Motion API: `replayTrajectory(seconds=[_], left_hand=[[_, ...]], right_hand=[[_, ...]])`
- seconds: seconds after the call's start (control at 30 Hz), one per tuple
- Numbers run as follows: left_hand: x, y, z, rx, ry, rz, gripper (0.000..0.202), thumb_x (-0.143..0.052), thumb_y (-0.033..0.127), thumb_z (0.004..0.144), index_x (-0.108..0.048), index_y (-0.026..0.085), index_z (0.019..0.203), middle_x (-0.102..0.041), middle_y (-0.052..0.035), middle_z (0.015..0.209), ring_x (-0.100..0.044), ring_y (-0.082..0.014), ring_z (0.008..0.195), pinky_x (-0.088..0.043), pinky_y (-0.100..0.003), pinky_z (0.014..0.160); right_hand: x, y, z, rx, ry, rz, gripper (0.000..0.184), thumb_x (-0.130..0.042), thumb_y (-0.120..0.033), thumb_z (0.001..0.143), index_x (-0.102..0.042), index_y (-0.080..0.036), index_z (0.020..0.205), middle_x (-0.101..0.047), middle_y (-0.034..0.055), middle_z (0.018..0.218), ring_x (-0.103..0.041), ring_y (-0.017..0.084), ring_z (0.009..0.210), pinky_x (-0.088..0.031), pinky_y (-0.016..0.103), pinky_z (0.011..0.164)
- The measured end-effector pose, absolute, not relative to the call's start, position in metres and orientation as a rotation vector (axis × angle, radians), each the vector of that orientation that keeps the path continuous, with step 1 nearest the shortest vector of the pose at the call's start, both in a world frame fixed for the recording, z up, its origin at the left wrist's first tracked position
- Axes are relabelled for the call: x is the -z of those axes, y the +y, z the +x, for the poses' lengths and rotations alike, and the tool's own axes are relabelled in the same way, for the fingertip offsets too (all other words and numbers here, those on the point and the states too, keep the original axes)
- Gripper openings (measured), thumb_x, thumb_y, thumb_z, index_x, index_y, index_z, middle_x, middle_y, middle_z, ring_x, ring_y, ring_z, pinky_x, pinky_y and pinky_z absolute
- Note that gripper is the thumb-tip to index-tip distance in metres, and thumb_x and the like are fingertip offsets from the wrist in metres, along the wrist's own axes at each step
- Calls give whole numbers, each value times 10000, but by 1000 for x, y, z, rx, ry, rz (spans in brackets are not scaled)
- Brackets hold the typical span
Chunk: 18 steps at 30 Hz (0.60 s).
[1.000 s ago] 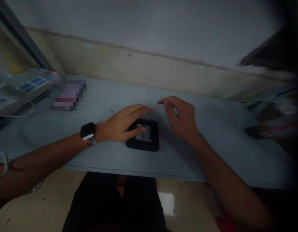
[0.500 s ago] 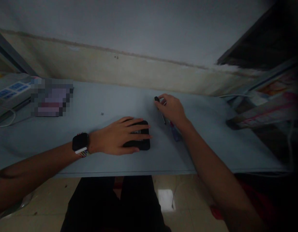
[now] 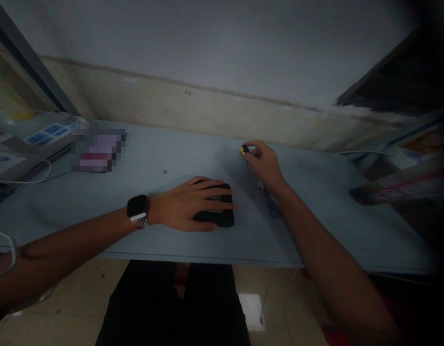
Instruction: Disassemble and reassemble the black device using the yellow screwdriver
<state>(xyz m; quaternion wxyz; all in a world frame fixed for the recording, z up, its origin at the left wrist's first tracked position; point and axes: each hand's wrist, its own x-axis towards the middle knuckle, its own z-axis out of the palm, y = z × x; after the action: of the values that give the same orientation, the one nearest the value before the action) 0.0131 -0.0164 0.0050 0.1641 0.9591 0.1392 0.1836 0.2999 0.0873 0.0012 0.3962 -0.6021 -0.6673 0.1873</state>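
My left hand (image 3: 188, 204), with a watch (image 3: 137, 206) on its wrist, lies flat with fingers spread over a flat black case (image 3: 226, 218) on the table. Much of the case is hidden beneath the palm and fingers. To the right, my right hand (image 3: 265, 163) is closed around a screwdriver (image 3: 245, 150) with a black and yellow handle. Its thin metal shaft slants down toward the tabletop; the tip is blurred. Beside my right wrist lies a small bluish-purple item (image 3: 271, 205), partly covered and too blurred to name. Tiny dark pieces (image 3: 165, 171) sit left of the case.
The pale blue-grey table (image 3: 193, 247) runs along a wall (image 3: 215, 110). A pixelated flat item (image 3: 99, 149) lies at the left, near a white box with blue labels (image 3: 51, 132) and a white cable (image 3: 45, 178). A blurred long package (image 3: 398, 185) stands at the right.
The view has swung a little left, so everything sits further right in the picture. My right hand has turned the screwdriver, and yellow now shows on its handle. My left hand stays on the case.
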Motion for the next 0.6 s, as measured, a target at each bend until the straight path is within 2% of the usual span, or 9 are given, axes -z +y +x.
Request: replayTrajectory(seconds=[0.1,0.17,0.23,0.3,0.4,0.6], left_hand=[[-18,-3,1,-677,494,2585,502,-611,324,1075,-556,221,1563,-604,-170,1582,-596,-287,1446,-455,-478,1216],[-33,11,-18,-791,716,2513,326,-602,247,1030,-688,175,1336,-761,-126,1251,-725,-227,1139,-546,-375,1024],[-49,24,-43,-676,967,2505,167,-635,219,949,-736,176,1075,-772,-52,979,-723,-180,885,-536,-305,848],[-62,33,-70,-400,1197,2519,130,-661,230,896,-737,192,994,-751,-11,862,-695,-160,764,-494,-279,755],[-65,34,-98,-199,1444,2540,168,-683,279,878,-743,203,1015,-759,-17,865,-691,-183,749,-456,-293,721],[-51,19,-98,-127,1597,2533,232,-615,385,962,-772,230,1036,-785,-50,975,-690,-207,817,-411,-306,718]], right_hand=[[-7,83,294,-762,-1480,-1405,378,-646,-319,786,-764,-223,1132,-573,-24,668,-539,169,607,-439,302,571],[-11,79,290,-889,-1386,-1349,430,-624,-312,779,-769,-231,1176,-589,-20,684,-522,155,582,-415,283,519],[-14,76,287,-954,-1340,-1315,466,-616,-302,773,-775,-225,1205,-600,-16,687,-507,142,554,-389,273,484],[-15,74,284,-978,-1314,-1299,471,-618,-295,765,-783,-200,1196,-594,-13,669,-492,134,532,-370,268,463],[-15,72,280,-993,-1289,-1300,473,-626,-290,754,-790,-180,1185,-600,-4,675,-502,137,553,-375,262,460],[-14,68,275,-993,-1328,-1303,446,-635,-302,770,-801,-218,1175,-640,10,749,-553,152,630,-405,256,496]])
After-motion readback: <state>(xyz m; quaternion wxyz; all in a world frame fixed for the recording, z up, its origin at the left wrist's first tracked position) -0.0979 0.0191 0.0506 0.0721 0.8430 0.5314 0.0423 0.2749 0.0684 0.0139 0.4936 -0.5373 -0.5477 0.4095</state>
